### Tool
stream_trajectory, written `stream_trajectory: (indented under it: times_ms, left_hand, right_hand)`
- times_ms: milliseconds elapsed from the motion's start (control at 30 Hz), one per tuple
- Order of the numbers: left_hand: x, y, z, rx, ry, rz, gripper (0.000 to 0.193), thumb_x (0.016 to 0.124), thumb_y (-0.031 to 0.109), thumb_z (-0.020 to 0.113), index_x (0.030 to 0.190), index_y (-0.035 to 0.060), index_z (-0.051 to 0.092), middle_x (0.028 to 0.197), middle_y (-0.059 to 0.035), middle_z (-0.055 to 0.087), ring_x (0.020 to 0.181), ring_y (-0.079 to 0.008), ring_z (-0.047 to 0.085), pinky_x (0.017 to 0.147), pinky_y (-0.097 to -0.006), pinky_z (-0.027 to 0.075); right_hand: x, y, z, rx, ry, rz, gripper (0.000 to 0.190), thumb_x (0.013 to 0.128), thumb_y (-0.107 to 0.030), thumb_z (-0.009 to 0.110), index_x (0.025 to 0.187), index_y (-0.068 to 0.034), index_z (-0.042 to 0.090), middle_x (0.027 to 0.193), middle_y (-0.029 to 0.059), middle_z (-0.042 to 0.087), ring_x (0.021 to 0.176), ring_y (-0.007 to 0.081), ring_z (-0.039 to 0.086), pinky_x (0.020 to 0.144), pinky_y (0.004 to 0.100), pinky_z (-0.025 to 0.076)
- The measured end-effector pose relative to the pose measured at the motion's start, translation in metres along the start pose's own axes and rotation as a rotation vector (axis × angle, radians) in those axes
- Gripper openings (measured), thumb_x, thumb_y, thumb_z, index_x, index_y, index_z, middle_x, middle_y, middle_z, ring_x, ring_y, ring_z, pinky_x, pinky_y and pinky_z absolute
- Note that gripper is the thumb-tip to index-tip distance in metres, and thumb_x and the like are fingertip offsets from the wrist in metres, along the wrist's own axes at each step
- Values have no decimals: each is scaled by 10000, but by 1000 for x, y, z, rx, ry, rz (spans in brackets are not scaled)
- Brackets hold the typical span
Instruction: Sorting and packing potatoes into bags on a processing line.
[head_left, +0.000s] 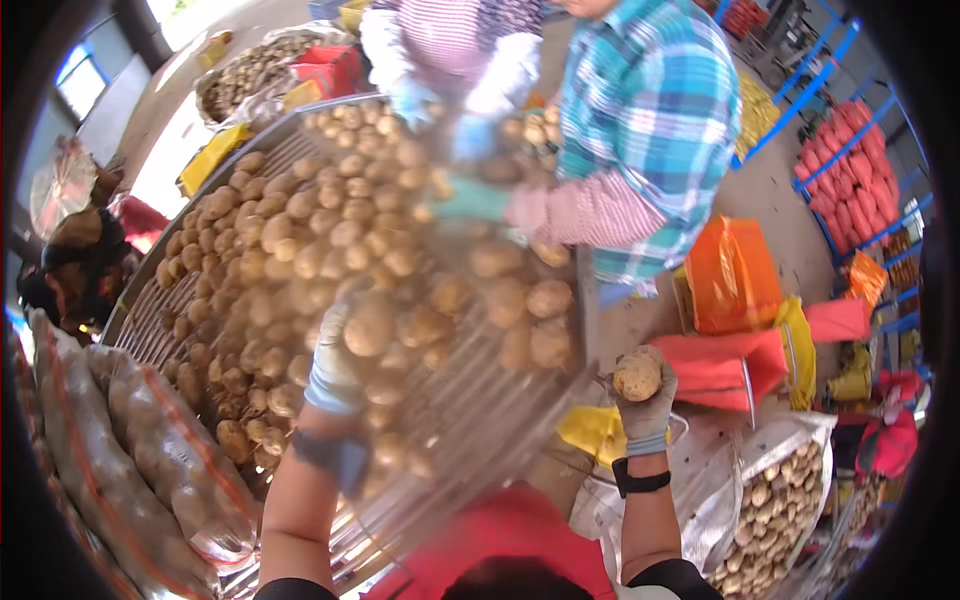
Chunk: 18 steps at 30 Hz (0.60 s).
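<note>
A slatted metal sorting table (480, 405) bears many potatoes (330, 225), heaped thickest at its left and far side. My left hand (334, 367), in a pale glove, is over the table with its fingers against a large potato (369, 330); blur hides whether it grips it. Beyond the table's right edge, my right hand (646, 401), gloved, holds a round potato (637, 375) in its fingers. Several bigger potatoes (550, 298) lie near the right rim of the table.
Across the table are two people, one in a plaid shirt (652, 135), with gloved hands (469, 201) over the potatoes. Filled sacks (142, 457) lean at the left. An orange container (731, 274), a red one (720, 367) and an open white bulk bag of potatoes (776, 510) stand at the right.
</note>
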<state>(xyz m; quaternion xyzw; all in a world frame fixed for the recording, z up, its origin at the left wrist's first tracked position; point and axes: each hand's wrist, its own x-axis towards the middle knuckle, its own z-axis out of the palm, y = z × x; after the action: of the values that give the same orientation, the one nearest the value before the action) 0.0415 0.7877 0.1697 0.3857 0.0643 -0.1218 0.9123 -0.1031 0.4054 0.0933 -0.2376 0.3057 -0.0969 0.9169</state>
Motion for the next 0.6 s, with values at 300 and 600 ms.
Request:
stream_trajectory:
  times_ms: [300, 600]
  left_hand:
    - [-66, -238, 94, 303, -277, -735, 371, 909, 321, 539, 1135, 27, 568, 1137, -122, 577, 1055, -248, 544, 913, -360, 427]
    - [-76, -200, 105, 856, -700, -699, 397, 923, 310, 513, 1174, 7, 567, 1095, -121, 610, 1012, -224, 558, 908, -324, 430]
  right_hand:
    - [-204, -201, -261, -647, 1322, -1051, 786, 790, -600, 592, 1334, -62, 413, 1301, 170, 456, 1142, 323, 488, 938, 443, 450]
    - [-97, -169, -277, -1666, 902, -818, 460, 896, -242, 580, 1263, 20, 489, 1176, 210, 581, 1050, 330, 574, 920, 390, 459]
